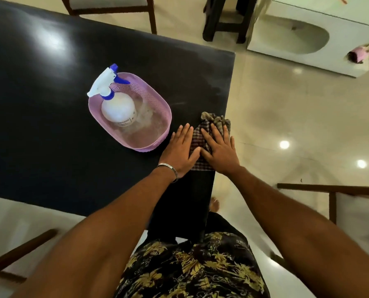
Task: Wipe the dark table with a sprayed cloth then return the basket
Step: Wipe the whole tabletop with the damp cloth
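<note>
Closest to the camera is a dark shirt (192, 267) with a yellow leaf print, and from it two bare forearms reach forward to the dark table (50, 130). Both hands lie flat on a checked cloth (217, 122), which sits at the right edge of the table, near its front right part. On the left hand (180, 148) the fingers are straight and close together; its palm rests mostly on the table surface and only its thumb side touches the cloth, and there is a thin metal bracelet (168, 168) on the wrist. On the right hand (219, 148) the fingers are also straight, a little spread, and they press down on top of the cloth (its far end is bunched up and shows beyond the fingertips). Neither hand is curled around anything. Just beside the left hand, on its left, a pink perforated basket (157, 114) of oval shape stands on the table, very near the fingers; I cannot tell if it touches them. Inside the basket a white spray bottle (118, 108) stands upright, with a blue and white trigger head leaning over the far rim. Beyond the table there are wooden chairs (114, 9) and a dark stool (224, 20) on a glossy tiled floor (276, 108), and further right a white basin (291, 37).
</note>
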`<state>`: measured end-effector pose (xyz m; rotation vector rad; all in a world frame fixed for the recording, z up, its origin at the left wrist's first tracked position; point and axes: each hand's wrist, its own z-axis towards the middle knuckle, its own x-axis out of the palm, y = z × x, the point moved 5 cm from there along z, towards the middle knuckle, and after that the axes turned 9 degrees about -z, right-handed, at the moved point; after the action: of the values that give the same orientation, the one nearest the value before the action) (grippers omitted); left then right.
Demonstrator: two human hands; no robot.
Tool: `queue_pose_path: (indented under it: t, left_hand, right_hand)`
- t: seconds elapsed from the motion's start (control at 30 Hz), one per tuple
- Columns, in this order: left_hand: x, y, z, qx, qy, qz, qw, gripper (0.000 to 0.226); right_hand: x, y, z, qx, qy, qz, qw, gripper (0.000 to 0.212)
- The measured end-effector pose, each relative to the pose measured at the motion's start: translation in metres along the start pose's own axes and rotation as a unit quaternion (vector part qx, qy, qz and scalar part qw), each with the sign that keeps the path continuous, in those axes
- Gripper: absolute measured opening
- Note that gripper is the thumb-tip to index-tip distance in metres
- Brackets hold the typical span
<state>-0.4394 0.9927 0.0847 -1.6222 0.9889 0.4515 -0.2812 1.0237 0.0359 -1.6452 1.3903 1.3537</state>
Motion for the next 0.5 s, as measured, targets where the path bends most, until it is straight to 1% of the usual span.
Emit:
queue_pose_path:
  t: [0.2,0.33,0.5]
  left_hand:
    - [0.004,-0.011,0.032,-0.059,-0.055,-0.016,0.997,0.067]
    - [0.006,-0.023,0.055,-0.108,-0.107,-0.018,0.988,0.067]
    - [0.001,-0.042,0.080,-0.146,-0.148,-0.016,0.978,0.068]
  right_hand:
    - [-0.027,-0.038,0.072,-0.059,-0.009,-0.019,0.998,0.064]
    - [-0.043,-0.060,0.116,-0.123,-0.021,-0.030,0.992,0.063]
    - [-0.059,-0.078,0.153,-0.186,-0.025,-0.060,0.980,0.064]
